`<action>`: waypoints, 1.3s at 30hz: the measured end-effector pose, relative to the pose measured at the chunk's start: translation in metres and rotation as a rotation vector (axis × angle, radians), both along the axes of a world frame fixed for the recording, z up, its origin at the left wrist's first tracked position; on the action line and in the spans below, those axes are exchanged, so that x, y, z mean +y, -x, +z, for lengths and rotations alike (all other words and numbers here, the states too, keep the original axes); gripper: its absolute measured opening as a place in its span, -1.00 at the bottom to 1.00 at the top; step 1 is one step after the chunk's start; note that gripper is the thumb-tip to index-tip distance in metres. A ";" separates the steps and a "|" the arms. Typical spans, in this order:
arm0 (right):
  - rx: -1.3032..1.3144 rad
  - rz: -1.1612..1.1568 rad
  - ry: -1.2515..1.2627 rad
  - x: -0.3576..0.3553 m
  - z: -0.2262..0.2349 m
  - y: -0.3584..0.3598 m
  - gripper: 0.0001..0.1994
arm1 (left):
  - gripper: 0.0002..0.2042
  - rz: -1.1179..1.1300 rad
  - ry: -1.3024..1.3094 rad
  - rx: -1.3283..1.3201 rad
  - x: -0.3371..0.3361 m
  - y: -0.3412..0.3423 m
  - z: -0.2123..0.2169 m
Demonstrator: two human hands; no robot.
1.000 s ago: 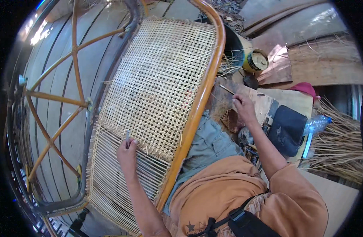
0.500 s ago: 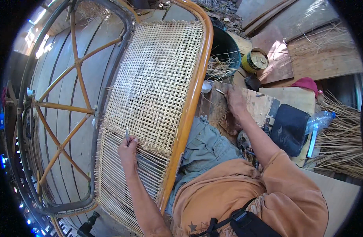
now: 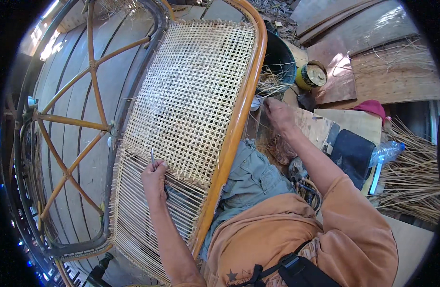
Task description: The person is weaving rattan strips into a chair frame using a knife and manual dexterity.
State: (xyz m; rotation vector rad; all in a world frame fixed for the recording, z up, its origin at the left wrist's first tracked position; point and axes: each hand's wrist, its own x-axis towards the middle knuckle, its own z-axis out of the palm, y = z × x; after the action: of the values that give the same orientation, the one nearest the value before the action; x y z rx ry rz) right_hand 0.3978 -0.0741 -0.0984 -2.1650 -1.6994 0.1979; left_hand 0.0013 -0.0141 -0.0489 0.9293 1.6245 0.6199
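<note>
A woven cane panel in an orange-brown rattan frame leans across my lap. Its upper part is a tight open mesh, while the lower part has only parallel cane strands. My left hand is closed on a thin, pointed grey metal tool, right where mesh and bare strands meet. Out to the right, my right hand is curled above a wooden board, near a small white cup. What its fingers hold is hidden.
Beside the panel stand a dark bucket with cane scraps and a yellow-black tin. A black flat case, a plastic bottle and a cane bundle lie right. Crossed rattan braces stretch leftward.
My right hand has shifted slightly left, and the short pale stick at its fingertips no longer shows. My left hand stays at the mesh edge with the pointed tool; the view has shifted a little.
</note>
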 end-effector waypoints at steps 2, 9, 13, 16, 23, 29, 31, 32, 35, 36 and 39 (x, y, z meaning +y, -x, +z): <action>-0.067 -0.078 0.205 0.010 -0.003 0.006 -0.89 | -0.87 0.017 0.008 -0.009 0.000 -0.001 -0.002; -0.099 -0.045 0.207 0.020 -0.016 0.008 -0.84 | -0.87 0.042 0.009 0.058 0.000 -0.008 -0.004; 0.114 -0.130 0.152 0.015 -0.011 -0.003 -0.79 | -0.85 0.040 0.001 0.055 0.001 -0.007 -0.008; 0.143 -0.185 0.147 0.013 -0.016 -0.009 -0.77 | -0.84 0.050 0.005 0.073 0.002 -0.010 -0.001; 0.336 -0.273 0.192 0.012 -0.021 -0.005 -0.76 | -0.81 0.101 -0.050 0.028 -0.005 -0.005 -0.005; 0.139 0.020 -0.016 -0.028 -0.005 -0.033 -0.76 | -0.74 -0.018 -0.060 0.188 -0.007 -0.006 -0.013; 0.721 -0.406 0.153 -0.030 0.059 -0.013 -0.78 | -0.76 0.000 -0.038 0.199 -0.007 -0.003 -0.018; 0.772 -0.424 0.106 -0.035 0.080 -0.007 -0.78 | -0.76 0.032 -0.035 0.208 -0.006 -0.004 -0.018; 0.898 -0.322 0.032 -0.030 0.116 0.021 -0.81 | -0.77 0.005 -0.023 0.229 -0.003 -0.008 -0.013; 0.895 -0.311 0.042 -0.022 0.119 0.039 -0.81 | -0.77 -0.010 -0.028 0.254 -0.002 -0.009 -0.011; 0.878 -0.010 0.201 0.015 0.122 0.108 -0.82 | -0.78 -0.001 -0.032 0.260 -0.002 -0.006 -0.011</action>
State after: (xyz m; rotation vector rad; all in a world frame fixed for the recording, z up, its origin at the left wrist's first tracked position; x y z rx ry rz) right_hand 0.2895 -0.0594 0.0240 -1.7712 -1.1724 1.1589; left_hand 0.0072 -0.0164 -0.0601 1.0692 1.8483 0.5424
